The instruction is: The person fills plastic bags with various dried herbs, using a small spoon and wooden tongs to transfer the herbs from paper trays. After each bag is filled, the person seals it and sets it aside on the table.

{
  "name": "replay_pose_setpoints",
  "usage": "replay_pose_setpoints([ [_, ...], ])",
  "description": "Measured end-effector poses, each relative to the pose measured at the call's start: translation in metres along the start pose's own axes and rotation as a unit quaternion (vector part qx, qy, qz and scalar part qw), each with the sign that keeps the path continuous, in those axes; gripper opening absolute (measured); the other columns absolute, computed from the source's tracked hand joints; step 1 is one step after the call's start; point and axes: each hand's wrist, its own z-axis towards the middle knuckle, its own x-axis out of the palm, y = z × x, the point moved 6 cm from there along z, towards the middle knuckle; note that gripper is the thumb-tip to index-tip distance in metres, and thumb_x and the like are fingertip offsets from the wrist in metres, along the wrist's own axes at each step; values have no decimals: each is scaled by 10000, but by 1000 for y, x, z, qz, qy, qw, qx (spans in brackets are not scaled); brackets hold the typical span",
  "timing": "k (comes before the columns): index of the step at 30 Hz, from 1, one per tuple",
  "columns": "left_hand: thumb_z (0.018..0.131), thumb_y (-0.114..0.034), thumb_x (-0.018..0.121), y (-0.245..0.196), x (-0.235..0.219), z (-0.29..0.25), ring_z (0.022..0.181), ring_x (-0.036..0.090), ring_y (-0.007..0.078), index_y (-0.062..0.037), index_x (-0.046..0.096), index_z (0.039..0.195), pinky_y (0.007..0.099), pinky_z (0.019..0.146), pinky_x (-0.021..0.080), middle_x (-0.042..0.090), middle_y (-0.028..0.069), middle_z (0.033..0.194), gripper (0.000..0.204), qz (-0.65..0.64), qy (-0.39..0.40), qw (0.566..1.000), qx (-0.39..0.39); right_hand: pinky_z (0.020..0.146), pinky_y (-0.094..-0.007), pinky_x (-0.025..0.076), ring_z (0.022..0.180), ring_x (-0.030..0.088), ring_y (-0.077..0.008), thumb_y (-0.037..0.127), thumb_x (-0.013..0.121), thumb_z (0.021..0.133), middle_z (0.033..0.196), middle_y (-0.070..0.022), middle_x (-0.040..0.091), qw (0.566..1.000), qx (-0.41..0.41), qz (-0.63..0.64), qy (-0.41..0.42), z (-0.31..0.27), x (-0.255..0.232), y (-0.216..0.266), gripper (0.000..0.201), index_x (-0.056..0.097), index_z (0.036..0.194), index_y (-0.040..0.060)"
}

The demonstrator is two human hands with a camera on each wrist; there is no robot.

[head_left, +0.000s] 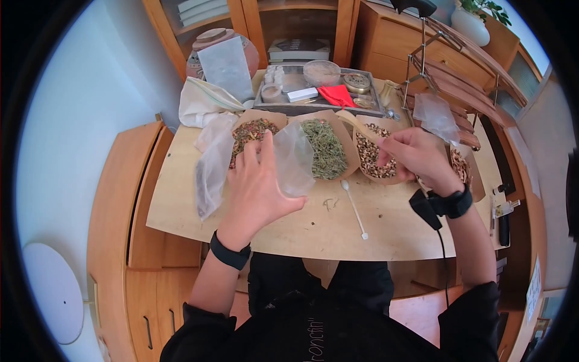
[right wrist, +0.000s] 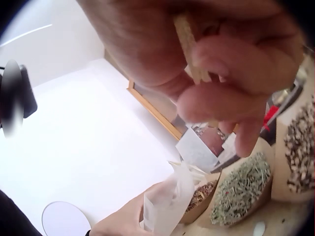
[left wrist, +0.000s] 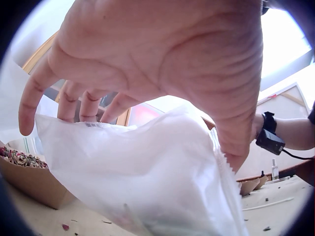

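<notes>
My left hand (head_left: 259,184) holds a translucent bag (left wrist: 133,172) by its upper edge, fingers on one side and thumb on the other. Something greenish shows faintly low in the bag. In the right hand (head_left: 416,155) is a light wooden spoon (head_left: 362,127), gripped by its handle; it extends left over the paper trays. Beneath and beyond the hands stand brown paper trays: one of mixed dried petals (head_left: 256,128), one of green dried herb (head_left: 325,148), one of chopped brown-and-pale pieces (head_left: 367,154). A small white spoon (head_left: 354,208) lies on the table.
Behind the trays is a grey tray (head_left: 289,110) with jars, a glass bowl (head_left: 321,72) and a red pouch (head_left: 338,95). A wooden folding rack (head_left: 452,84) stands at right, near another tray of brown pieces (head_left: 459,164). A cloth bag (head_left: 208,102) lies back left.
</notes>
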Motion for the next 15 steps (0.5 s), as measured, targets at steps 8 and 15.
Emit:
replay_pose_setpoints([
  [8,510,-350,866,-3,-3,-2,1183,439,379,27,259,1430,470,961,399,409,198,1254,1166,9,23,1000,-20,356,-214,404,399,540,-95,341,555,951,850,-75,668,995,38,95,7,14,32,-36,395,654,917,-40],
  [15,510,-354,864,6,-1,-3,1133,459,363,14,276,1427,470,910,416,415,182,1232,1150,19,1,1000,-3,348,-233,392,389,519,-103,316,576,936,681,-68,644,998,-11,59,-3,1,33,-25,383,657,817,-39],
])
